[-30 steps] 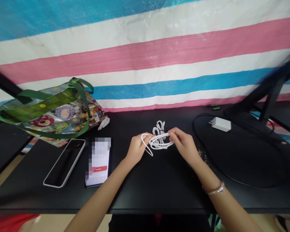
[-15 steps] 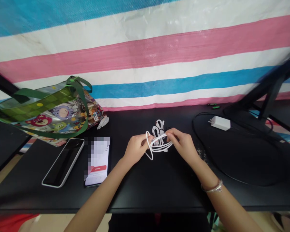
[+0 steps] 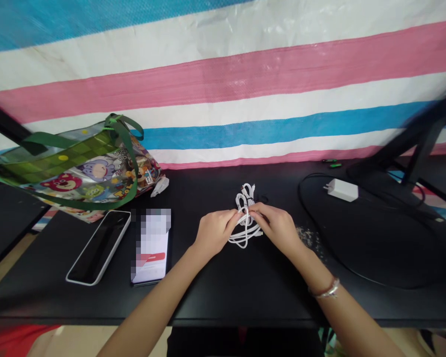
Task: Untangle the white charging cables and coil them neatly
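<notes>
A coiled white cable hangs in loops between my two hands, above the black table. My left hand pinches the coil from the left, fingertips closed on it. From the right, my right hand pinches the same coil near its top, thumb and forefinger together. The fingertips of both hands are close to each other. Just behind them lies a second bundled white cable, partly hidden by the held loops and fingers.
To the left lie a white-cased phone and a phone with a lit screen. Behind them stands a green-handled cartoon bag. On the right are a white charger plug, a black cord and a black stand. A striped sheet hangs behind.
My hands have come closer together, the left moving right. The loops of the held cable have been drawn in to a narrower coil. The view has shifted slightly.
</notes>
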Available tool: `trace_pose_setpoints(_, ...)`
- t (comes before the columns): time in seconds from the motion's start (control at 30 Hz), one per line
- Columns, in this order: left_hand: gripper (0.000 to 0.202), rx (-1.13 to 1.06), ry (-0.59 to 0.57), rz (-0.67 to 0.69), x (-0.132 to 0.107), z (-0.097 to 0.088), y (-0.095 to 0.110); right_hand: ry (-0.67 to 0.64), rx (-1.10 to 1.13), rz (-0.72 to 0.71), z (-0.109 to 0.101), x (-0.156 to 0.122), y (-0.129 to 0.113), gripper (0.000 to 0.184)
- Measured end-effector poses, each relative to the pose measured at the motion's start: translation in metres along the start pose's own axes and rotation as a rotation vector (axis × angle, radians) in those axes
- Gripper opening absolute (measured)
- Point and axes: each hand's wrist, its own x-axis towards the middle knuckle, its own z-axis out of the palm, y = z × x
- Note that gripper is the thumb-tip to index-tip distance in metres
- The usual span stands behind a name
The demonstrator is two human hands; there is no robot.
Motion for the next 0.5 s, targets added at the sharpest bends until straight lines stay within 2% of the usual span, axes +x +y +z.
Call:
trace_pose_setpoints(0.17, 0.032, 0.076, -0.022, 0.066, -0.0017, 0.0035, 0.0016, -0.008, 0.056, -0.001, 0.0016, 0.0000, -0.0031, 0.022)
trace_pose_setpoints(0.3, 0.023, 0.173, -0.061, 0.068, -0.0005, 0.0058, 0.0014, -0.034, 0.080, 0.025, 0.0028, -0.0001, -0.0034, 0.021)
trace_pose_setpoints(0.5, 0.026, 0.243, -0.094, 0.083, 0.0001, 0.0058, 0.0022, -0.047, 0.147, 0.046, 0.0012, -0.0006, -0.0063, 0.027)
